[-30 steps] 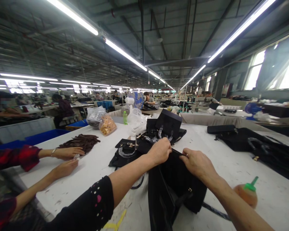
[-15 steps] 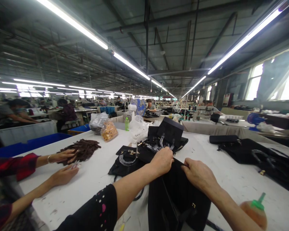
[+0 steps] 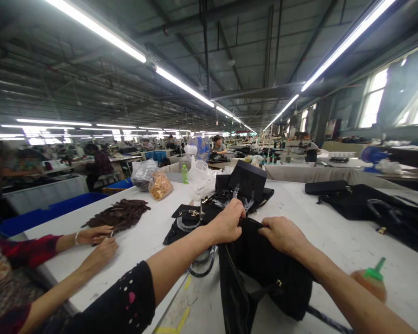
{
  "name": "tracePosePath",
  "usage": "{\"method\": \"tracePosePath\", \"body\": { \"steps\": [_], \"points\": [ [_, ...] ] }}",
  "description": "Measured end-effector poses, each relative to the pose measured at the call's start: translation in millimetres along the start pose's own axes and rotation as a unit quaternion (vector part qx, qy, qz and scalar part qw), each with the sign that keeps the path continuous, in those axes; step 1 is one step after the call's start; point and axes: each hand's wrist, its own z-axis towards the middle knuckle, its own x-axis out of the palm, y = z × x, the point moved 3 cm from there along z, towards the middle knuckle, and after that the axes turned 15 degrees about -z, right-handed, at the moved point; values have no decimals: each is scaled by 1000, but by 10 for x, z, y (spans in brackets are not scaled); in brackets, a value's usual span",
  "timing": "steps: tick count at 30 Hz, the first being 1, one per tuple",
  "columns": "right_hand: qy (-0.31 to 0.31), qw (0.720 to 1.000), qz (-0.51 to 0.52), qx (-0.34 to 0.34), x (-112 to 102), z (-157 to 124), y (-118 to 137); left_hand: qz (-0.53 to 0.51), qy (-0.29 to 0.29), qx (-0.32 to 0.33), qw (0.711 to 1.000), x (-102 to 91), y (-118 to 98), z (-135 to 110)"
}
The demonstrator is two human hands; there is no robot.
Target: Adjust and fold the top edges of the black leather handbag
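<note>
A black handbag (image 3: 264,273) stands upright on the white table (image 3: 334,241) right in front of me. My left hand (image 3: 227,223) is closed on the bag's top edge at its left. My right hand (image 3: 284,235) grips the same top edge a little to the right, fingers curled over it. Just beyond my hands lie more black handbags (image 3: 237,188) with clear plastic-wrapped handles.
A co-worker's two hands (image 3: 97,239) rest on the table at left beside a pile of brown leather pieces (image 3: 120,213). An orange bottle with a green nozzle (image 3: 369,283) stands at right. More black bags (image 3: 369,206) lie at far right; plastic bags (image 3: 153,178) sit further back.
My hands stay on the bag's top edge and have drawn slightly closer together. The co-worker's hands shifted a little near the brown pieces. The camera view moved slightly.
</note>
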Motion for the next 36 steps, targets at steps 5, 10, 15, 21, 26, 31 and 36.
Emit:
{"method": "tracePosePath", "body": {
  "steps": [5,10,15,21,26,31,36],
  "points": [
    [-8,1000,5,5,7,12,-1,9,-3,-9,1000,11,55,24],
    [-14,1000,16,-7,46,5,-12,29,1,-37,999,5,36,41],
    [-1,1000,24,-9,163,68,-82,74,40,-61,995,54,37,89],
    [4,999,30,-12,209,102,-77,100,40,-87,990,75,51,109],
    [1,1000,27,-5,196,96,-70,101,30,-91,990,86,34,111],
    [0,1000,24,-8,127,201,33,90,17,-106,990,104,26,135],
    [-4,999,5,-39,-34,355,202,61,-1,-128,990,30,-11,73]
  ]
}}
